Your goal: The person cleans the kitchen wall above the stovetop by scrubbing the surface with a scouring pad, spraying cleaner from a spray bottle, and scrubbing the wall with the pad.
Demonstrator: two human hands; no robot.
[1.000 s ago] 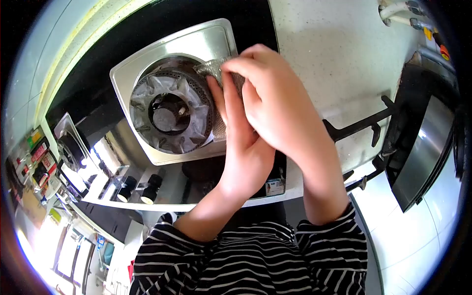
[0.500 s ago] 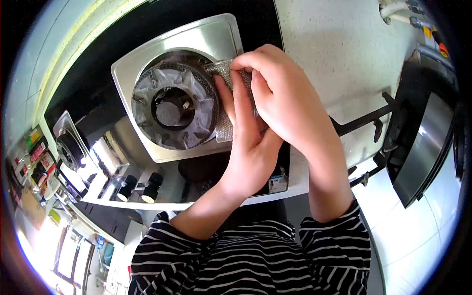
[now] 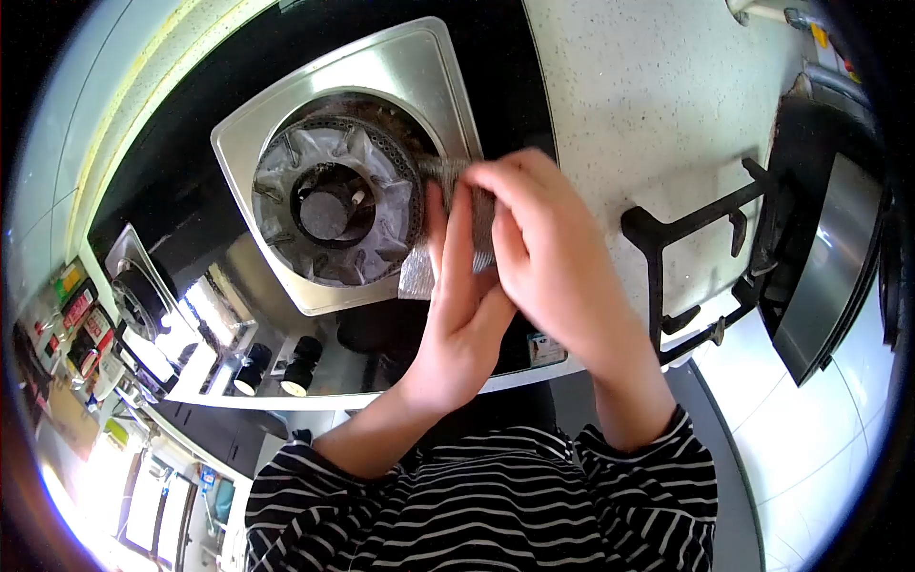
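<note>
A silver-grey mesh scouring cloth (image 3: 417,275) is at the right side of the gas burner (image 3: 381,234), over the steel drip tray's edge. My left hand (image 3: 457,329) holds it with fingers stretched along it, pointing away from me. My right hand (image 3: 558,253) crosses over from the right, thumb and forefinger pinching the cloth's upper part; motion blurs this hand. Part of the cloth is hidden behind my fingers. The burner's grey toothed ring sits in the square steel drip tray (image 3: 419,67) with its round cap in the middle.
A black pan support (image 3: 658,234) lies on the speckled white counter (image 3: 620,95) at the right. Beside it is a dark steel-fronted panel (image 3: 829,272). Two black knobs (image 3: 303,362) stand on the black glass hob (image 3: 510,57), with a second burner (image 3: 138,291) at far left.
Both hands and the cloth have shifted slightly toward me, and the cloth's lower end now hangs further left by the burner. The camera view has shifted, showing more of the pan support.
</note>
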